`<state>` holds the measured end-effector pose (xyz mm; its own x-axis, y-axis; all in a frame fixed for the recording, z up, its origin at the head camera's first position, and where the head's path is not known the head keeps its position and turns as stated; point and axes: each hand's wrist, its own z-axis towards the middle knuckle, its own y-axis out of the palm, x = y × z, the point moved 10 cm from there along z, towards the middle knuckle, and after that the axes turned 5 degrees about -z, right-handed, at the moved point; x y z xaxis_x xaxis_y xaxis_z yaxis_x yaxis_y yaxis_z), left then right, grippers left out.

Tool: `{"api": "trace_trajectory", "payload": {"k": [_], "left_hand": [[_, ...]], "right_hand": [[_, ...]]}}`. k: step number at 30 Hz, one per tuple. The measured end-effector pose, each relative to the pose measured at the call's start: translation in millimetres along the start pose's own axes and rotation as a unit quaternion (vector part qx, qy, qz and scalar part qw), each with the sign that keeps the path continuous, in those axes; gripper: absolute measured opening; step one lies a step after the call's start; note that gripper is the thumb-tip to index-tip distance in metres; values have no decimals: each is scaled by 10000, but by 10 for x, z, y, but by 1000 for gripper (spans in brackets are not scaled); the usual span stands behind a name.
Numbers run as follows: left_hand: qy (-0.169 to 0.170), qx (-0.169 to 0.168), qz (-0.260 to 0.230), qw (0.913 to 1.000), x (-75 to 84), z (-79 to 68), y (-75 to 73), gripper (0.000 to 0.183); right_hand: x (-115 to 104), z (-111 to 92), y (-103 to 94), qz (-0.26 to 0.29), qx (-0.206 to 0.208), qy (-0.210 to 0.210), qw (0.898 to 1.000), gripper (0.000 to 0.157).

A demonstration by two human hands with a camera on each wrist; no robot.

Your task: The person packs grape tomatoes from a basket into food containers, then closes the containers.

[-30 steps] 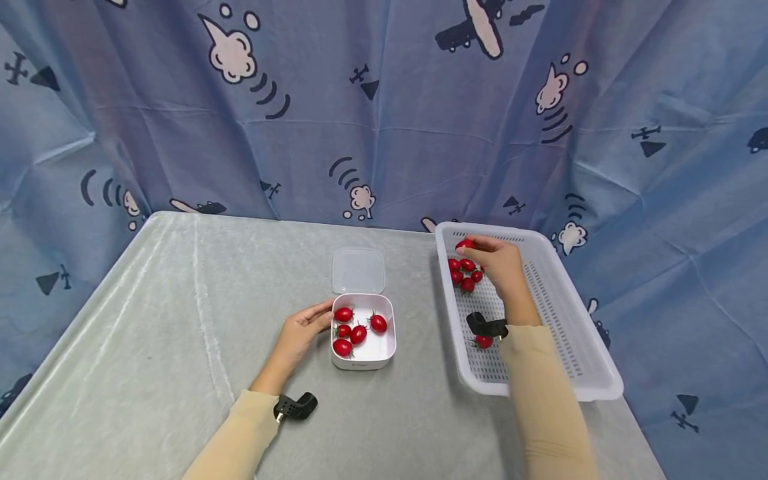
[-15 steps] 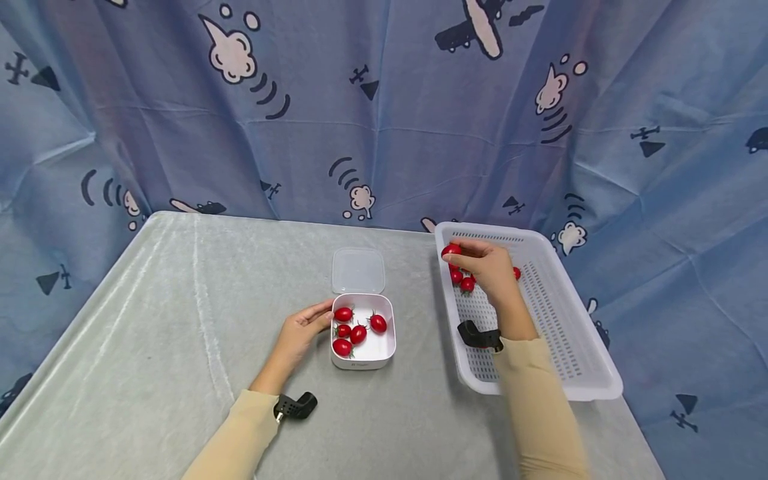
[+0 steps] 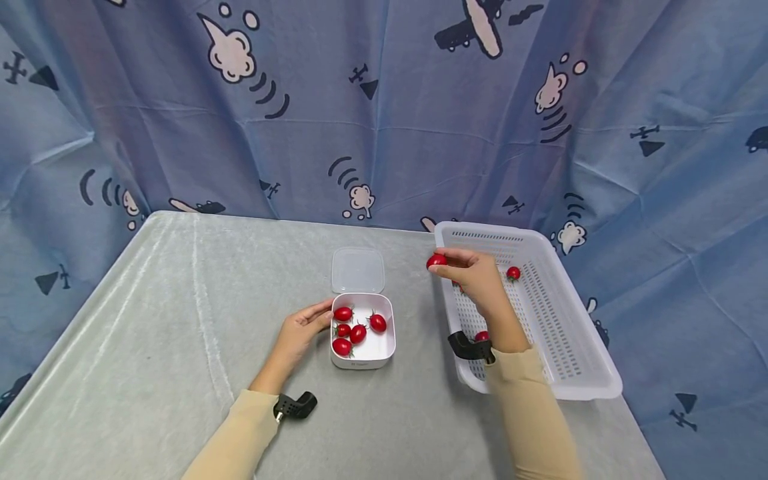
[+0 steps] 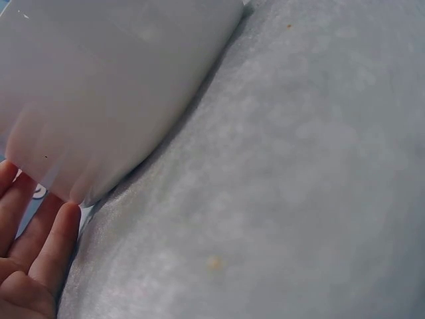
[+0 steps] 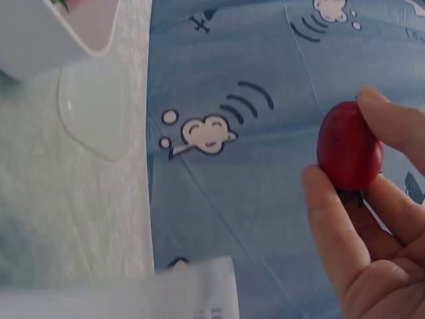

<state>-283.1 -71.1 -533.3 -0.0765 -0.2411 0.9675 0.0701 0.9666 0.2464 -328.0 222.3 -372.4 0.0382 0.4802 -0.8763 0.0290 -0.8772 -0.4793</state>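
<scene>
My right hand point(image 3: 474, 277) pinches a red cherry tomato point(image 5: 350, 146) between thumb and fingers, over the left rim of the white perforated basket point(image 3: 558, 320). A bit of green stem shows under the tomato in the right wrist view. On the table, my left hand point(image 3: 303, 333) rests its extended fingers point(image 4: 56, 246) against the left wall of a small white box point(image 3: 384, 347). Several cherry tomatoes, among them a red one point(image 3: 358, 334), lie in that box. Inside the basket are a tomato at the right point(image 3: 513, 273) and another point(image 3: 482, 336) beside the right wrist; the hand partly hides others.
A clear square lid point(image 3: 358, 271) lies flat just behind the box. Grey cloth covers the table point(image 3: 240, 280), and a blue patterned curtain point(image 3: 312, 113) hangs behind it. Each wrist wears a black camera, such as the left one point(image 3: 295, 405).
My right hand has carried the tomato leftward from inside the basket to over its left rim, uncovering the tomato at the basket's right. The left hand and the box have stayed in place.
</scene>
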Motion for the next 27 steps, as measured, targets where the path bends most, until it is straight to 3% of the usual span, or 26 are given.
{"api": "trace_trajectory", "payload": {"k": [27], "left_hand": [[-48, -40, -52, 10000, -30, 17, -16, 41]], "right_hand": [[-245, -229, 505, 245, -205, -107, 9994, 42]]}}
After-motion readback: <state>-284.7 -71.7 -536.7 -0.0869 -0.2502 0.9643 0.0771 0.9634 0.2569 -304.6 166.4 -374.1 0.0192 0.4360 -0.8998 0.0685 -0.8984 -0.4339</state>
